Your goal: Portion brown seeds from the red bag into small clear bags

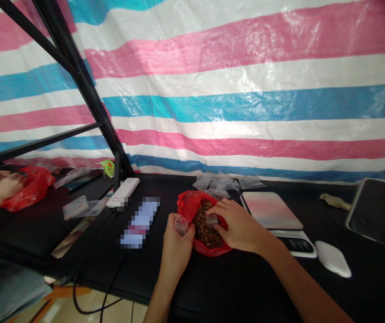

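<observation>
A red plastic bag (187, 200) stands with its mouth wide on the black table, full of small brown dried pieces (207, 233). At its left side my left hand (178, 244) is closed around a small clear plastic bag (181, 224). My right hand (238, 224) reaches over the bag's right rim. Its fingers pinch a small see-through plastic piece (212, 220) just over the brown pieces; whether this is a scoop or a bag I cannot tell.
A digital scale (273, 211) lies to the right, beside a white rounded case (333, 259) and a clear-edged tray (379, 213). Clear bags (216, 181) lie behind. Leftward are a phone (141, 224), a white power bank (123, 192), cables and another person's hands (6, 188) at a red bag.
</observation>
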